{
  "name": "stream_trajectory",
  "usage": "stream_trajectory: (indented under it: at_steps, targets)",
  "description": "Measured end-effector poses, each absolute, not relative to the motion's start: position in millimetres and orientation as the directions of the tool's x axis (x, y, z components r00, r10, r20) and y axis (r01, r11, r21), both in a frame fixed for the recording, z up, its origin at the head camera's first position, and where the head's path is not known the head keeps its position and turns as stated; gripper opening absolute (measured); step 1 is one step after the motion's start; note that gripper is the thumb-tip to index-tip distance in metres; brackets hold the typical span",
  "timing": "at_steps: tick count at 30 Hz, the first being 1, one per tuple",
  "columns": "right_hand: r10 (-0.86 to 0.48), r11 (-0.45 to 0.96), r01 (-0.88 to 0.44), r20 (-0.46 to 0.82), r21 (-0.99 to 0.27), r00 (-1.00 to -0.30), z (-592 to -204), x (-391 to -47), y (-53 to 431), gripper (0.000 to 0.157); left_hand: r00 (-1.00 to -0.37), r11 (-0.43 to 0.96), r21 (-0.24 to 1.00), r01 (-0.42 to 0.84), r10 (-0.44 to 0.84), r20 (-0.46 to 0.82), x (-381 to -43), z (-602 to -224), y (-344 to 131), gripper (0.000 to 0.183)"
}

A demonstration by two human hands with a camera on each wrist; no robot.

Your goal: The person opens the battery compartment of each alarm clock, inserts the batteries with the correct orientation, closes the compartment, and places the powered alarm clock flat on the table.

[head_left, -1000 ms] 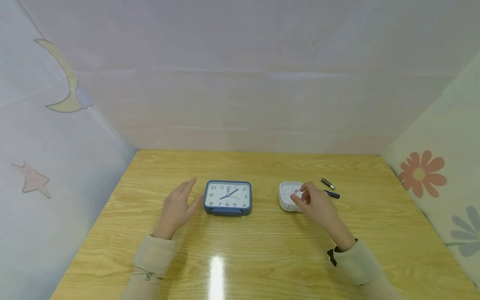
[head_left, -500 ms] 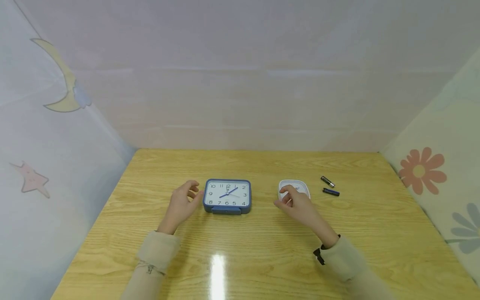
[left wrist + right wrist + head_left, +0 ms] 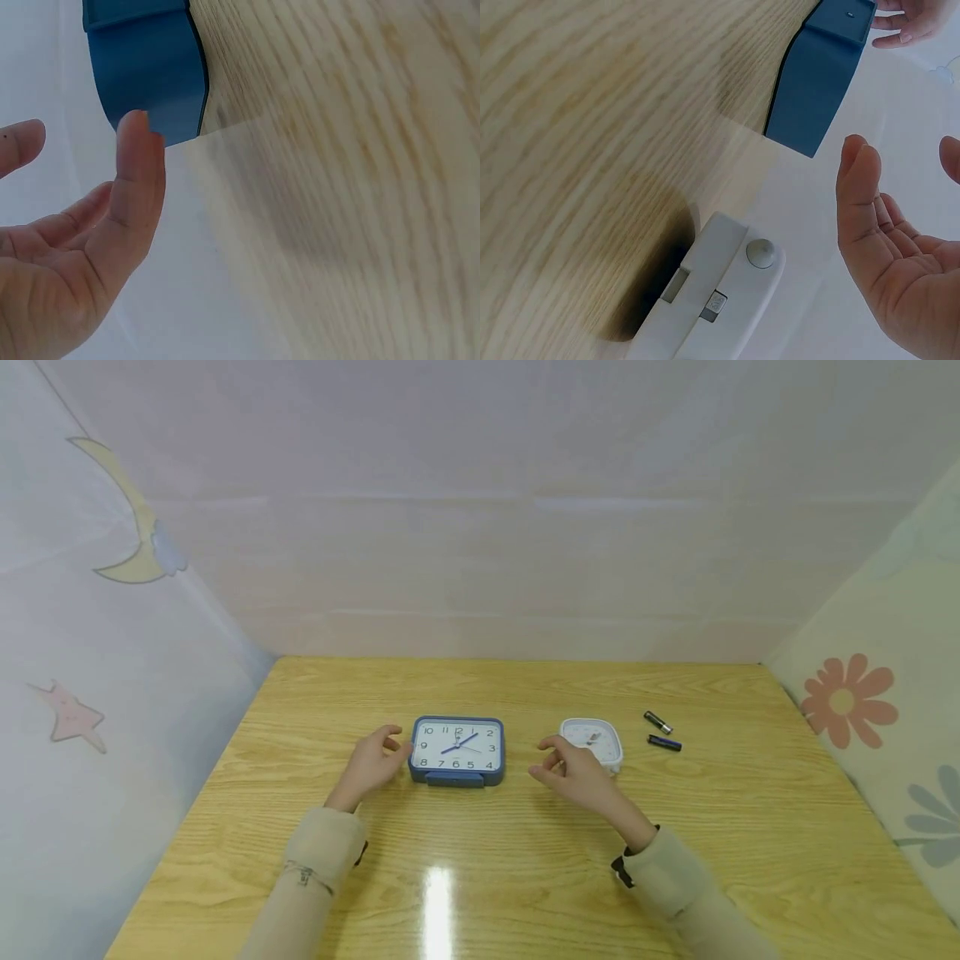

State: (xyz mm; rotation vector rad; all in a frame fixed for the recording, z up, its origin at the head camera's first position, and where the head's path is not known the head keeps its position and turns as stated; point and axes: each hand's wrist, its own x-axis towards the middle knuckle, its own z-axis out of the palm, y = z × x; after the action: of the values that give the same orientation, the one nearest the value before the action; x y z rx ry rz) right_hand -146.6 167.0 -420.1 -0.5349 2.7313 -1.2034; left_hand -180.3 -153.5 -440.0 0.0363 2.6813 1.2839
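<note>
A blue rectangular alarm clock (image 3: 457, 750) with a white face lies face up near the middle of the table. My left hand (image 3: 372, 763) is at its left side, fingertips right by the edge and loosely bent. In the left wrist view the fingers (image 3: 133, 180) overlap the blue clock's side (image 3: 154, 71), with the thumb apart. My right hand (image 3: 579, 773) hovers between the two clocks, holding nothing, thumb and fingers spread apart. Behind it sits a smaller white clock (image 3: 600, 740), partly covered by that hand; its side with a small switch (image 3: 715, 302) shows in the right wrist view.
Two batteries lie right of the white clock: a black and silver one (image 3: 657, 722) and a dark blue one (image 3: 664, 742). The wooden table (image 3: 480, 693) meets pale cloth walls at the back and both sides.
My right hand has moved left from over the white clock toward the blue clock, uncovering the dark blue battery. My left hand has come slightly closer to the blue clock, its fingers more bent.
</note>
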Motion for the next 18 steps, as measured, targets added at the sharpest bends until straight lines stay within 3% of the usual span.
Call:
stream_trajectory:
  at_steps: [7,18]
  targets:
    - [-0.361,0.613,-0.253,0.019,-0.749,-0.932,-424,-148,165,0.043,-0.955,0.541,0.818,-0.193,0.087,-0.283,-188,-444,-154,0.052]
    - [-0.378,0.584,-0.226,-0.015,-0.780,-0.926,-427,-152,162,0.049,-0.916,0.466,0.832,-0.301,0.103,-0.388,-200,-445,-151,0.055]
